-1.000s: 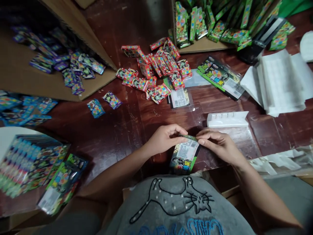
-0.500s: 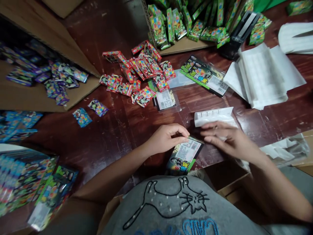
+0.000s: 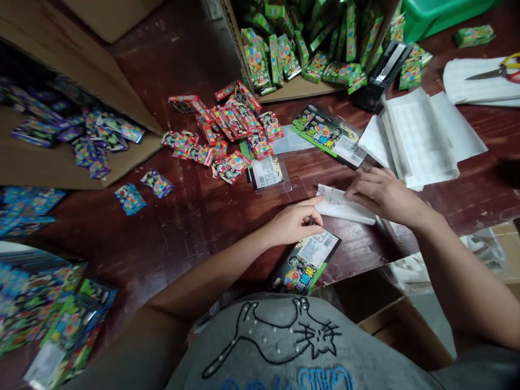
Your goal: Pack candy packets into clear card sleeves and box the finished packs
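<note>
My left hand (image 3: 296,223) is closed on a dark printed candy packet card (image 3: 305,259) with a white barcode label, its thumb on the card's upper end. The card slants over the table's front edge. Just beyond it lies a folded white label strip (image 3: 345,208) with faint print. The left index finger reaches the strip's left end. My right hand (image 3: 379,195) is bent over the strip's upper edge, fingertips together and pressed on it. What lies under those fingertips is hidden.
Small red candy boxes (image 3: 227,122) lie piled beyond, beside more printed cards (image 3: 329,132). Open cartons hold green boxes (image 3: 284,54) and purple boxes (image 3: 77,127). At the right are a black stapler (image 3: 384,76), stacked white sheets (image 3: 426,141) and scissors (image 3: 495,70). Stacked blue-green packs (image 3: 36,303) stand left.
My right hand has moved up and left onto the white label strip, which now lies tilted. My left index finger has stretched out towards the strip. The view has shifted slightly.
</note>
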Available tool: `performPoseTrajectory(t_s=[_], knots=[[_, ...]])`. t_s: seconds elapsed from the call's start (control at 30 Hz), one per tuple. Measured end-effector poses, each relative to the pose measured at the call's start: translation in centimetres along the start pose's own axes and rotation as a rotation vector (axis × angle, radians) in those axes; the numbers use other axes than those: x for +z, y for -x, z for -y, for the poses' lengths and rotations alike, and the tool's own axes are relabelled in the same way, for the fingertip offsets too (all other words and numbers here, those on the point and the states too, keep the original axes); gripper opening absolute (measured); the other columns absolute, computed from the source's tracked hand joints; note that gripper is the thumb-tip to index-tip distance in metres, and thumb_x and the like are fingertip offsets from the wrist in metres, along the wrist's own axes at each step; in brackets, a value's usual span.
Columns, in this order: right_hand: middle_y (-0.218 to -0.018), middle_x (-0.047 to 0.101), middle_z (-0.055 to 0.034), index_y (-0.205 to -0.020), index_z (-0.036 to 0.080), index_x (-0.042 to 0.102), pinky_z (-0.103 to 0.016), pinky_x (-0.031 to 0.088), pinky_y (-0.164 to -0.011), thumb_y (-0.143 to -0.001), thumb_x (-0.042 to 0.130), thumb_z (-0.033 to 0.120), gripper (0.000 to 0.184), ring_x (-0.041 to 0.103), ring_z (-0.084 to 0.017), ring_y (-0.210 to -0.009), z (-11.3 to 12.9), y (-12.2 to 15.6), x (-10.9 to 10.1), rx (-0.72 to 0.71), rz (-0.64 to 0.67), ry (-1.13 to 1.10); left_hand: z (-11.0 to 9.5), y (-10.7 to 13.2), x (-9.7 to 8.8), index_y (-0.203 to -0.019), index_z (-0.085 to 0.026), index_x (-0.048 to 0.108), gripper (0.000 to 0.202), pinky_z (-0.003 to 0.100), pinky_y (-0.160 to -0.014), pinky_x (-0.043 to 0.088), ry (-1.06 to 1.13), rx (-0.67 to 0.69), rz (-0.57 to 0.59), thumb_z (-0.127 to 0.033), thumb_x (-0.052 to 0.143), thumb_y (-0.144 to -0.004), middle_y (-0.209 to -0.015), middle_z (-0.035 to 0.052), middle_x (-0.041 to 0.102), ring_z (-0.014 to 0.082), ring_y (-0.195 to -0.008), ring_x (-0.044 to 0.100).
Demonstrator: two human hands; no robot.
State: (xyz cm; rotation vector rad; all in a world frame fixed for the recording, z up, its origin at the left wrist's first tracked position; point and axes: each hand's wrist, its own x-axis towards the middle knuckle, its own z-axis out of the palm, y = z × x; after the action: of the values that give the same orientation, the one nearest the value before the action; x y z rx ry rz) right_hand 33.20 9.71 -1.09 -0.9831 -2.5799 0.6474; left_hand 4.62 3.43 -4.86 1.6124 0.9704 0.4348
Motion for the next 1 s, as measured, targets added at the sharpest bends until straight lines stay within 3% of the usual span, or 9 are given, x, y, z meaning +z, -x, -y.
performPoseTrajectory(t_s=[0.17,0.23,0.37,0.53,0.67,0.8,0.9,1.0], knots=[[-0.091,0.070,-0.0013,-0.103,0.028,0.069,-0.032,0.050,-0.073,-0.098,0.072,0.034,0.008,0.064,-0.017,-0.081,3.4,2.3,-0.4,0.248,-0.247,-0.627,-0.8,1.3,-0.2,-0.092,-0.018,0.075,0.005,0.031,-0.076,0.056,-0.007,0.011,-0.050,-0.021,0.074,-0.089,-0.161,0.0166,0.052,0.0197,-0.102,0.073],[-0.092,0.067,0.0001,-0.118,0.028,0.065,-0.029,0.051,-0.071,-0.097,0.074,0.032,0.023,0.064,-0.015,-0.080,5.4,2.5,0.0,0.311,-0.177,-0.798,-1.4,2.6,-0.4,-0.093,-0.018,0.074,0.007,0.031,-0.079,0.058,0.016,0.012,-0.120,-0.023,0.074,-0.090,-0.153,0.0150,0.055,0.0190,-0.103,0.070],[-0.093,0.062,0.0015,-0.136,0.027,0.049,-0.026,0.054,-0.074,-0.099,0.071,0.027,0.043,0.064,-0.013,-0.083,8.7,1.3,2.0,0.256,0.035,-0.949,-2.0,4.9,-0.8,-0.096,-0.018,0.070,0.011,0.031,-0.081,0.058,0.146,0.001,-0.185,-0.025,0.074,-0.089,-0.137,0.0129,0.060,0.0189,-0.106,0.067],[-0.097,0.062,-0.0001,-0.146,0.025,0.042,-0.029,0.054,-0.075,-0.101,0.064,0.026,0.050,0.063,-0.014,-0.084,10.1,-0.7,4.4,0.184,0.103,-0.748,-1.5,6.2,-0.8,-0.102,-0.018,0.065,0.014,0.030,-0.078,0.054,0.280,0.007,-0.129,-0.023,0.070,-0.091,-0.095,0.0036,0.069,0.0137,-0.084,0.064],[-0.106,0.066,-0.0048,-0.156,0.026,0.036,-0.037,0.052,-0.082,-0.100,0.068,0.026,0.065,0.063,-0.020,-0.092,11.2,-0.5,5.1,0.103,-0.079,-0.387,-1.4,7.1,-1.1,-0.101,-0.017,0.065,0.014,0.030,-0.077,0.052,0.295,0.036,-0.160,-0.024,0.069,-0.090,-0.094,0.0032,0.068,0.0135,-0.083,0.063],[-0.100,0.076,-0.0024,-0.165,0.033,0.027,-0.042,0.044,-0.084,-0.103,0.066,0.021,0.074,0.061,-0.023,-0.088,13.3,0.0,6.2,0.022,-0.209,-0.039,-1.3,8.0,-1.3,-0.099,-0.018,0.064,0.015,0.029,-0.077,0.052,0.312,0.044,-0.174,-0.023,0.071,-0.087,-0.094,0.0037,0.069,0.0137,-0.082,0.064],[-0.107,0.080,-0.0037,-0.172,0.033,0.009,-0.044,0.043,-0.086,-0.105,0.061,0.019,0.085,0.063,-0.025,-0.090,14.6,-0.4,7.5,0.031,-0.188,0.008,-1.3,8.7,-1.6,-0.096,-0.018,0.063,0.022,0.029,-0.073,0.052,0.259,0.027,-0.200,-0.028,0.079,-0.084,-0.089,0.0026,0.069,0.0145,-0.079,0.064],[-0.124,0.078,-0.0079,-0.173,0.034,0.003,-0.051,0.047,-0.094,-0.105,0.059,0.022,0.089,0.066,-0.029,-0.104,15.2,-0.9,8.6,0.025,-0.152,-0.061,-0.8,10.3,-2.9,-0.093,-0.020,0.061,0.030,0.027,-0.069,0.050,0.168,-0.007,-0.256,-0.033,0.084,-0.081,-0.085,0.0008,0.068,0.0145,-0.076,0.063]])
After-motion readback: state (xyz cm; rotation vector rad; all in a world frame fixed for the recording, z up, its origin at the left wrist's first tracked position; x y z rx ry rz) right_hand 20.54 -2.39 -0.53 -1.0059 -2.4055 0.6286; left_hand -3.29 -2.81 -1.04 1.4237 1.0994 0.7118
